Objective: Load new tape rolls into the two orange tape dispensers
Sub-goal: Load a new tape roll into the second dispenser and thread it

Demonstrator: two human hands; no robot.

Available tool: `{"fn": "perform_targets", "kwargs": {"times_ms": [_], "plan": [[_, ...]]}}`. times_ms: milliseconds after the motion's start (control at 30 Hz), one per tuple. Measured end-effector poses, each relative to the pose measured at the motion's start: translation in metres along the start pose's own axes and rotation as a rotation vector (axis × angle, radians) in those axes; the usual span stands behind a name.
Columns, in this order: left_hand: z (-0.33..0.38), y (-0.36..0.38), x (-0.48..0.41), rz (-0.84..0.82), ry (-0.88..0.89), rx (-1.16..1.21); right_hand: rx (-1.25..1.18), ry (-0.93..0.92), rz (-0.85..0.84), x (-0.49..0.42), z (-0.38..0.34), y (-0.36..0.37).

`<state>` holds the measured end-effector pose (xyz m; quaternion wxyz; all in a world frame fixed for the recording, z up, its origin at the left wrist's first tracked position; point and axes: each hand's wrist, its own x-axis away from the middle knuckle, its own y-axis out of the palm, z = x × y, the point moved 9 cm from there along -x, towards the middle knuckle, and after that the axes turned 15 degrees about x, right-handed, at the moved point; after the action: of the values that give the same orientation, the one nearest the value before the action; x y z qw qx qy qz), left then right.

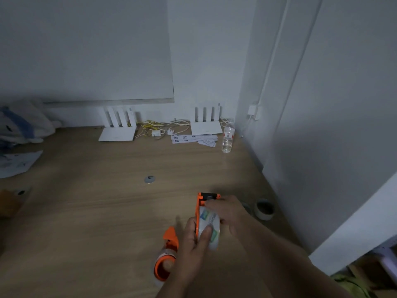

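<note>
Near the worktop's right edge, the left hand gripped the light, slippery tape roll in its dispenser; the right hand pinched its front end.

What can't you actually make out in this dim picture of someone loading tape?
Head view only:
- Tape roll on the held orange dispenser: both hands cover it, so whether it is seated is unclear.
- Second orange dispenser: partly behind the left hand.
- Paper slips near the water bottle: writing too small.
- Brown object: cut off by the left edge.
- Right hand: fingertips blurred.
</note>
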<state>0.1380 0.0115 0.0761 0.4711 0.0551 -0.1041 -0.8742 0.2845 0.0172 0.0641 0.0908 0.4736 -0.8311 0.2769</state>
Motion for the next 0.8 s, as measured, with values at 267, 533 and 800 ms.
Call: {"fn": "perform_targets", "kwargs": {"times_ms": [267,533,800], "plan": [[-0.006,-0.012,-0.002,0.082,0.010,-0.022,0.058,-0.259,0.224,0.001,-0.018,-0.019],[0.001,-0.010,-0.008,0.053,0.025,-0.029,-0.031,-0.272,0.392,-0.001,-0.030,-0.047],[-0.014,-0.013,0.005,0.077,-0.032,-0.022,0.083,-0.343,0.374,-0.002,-0.047,-0.061]]}}
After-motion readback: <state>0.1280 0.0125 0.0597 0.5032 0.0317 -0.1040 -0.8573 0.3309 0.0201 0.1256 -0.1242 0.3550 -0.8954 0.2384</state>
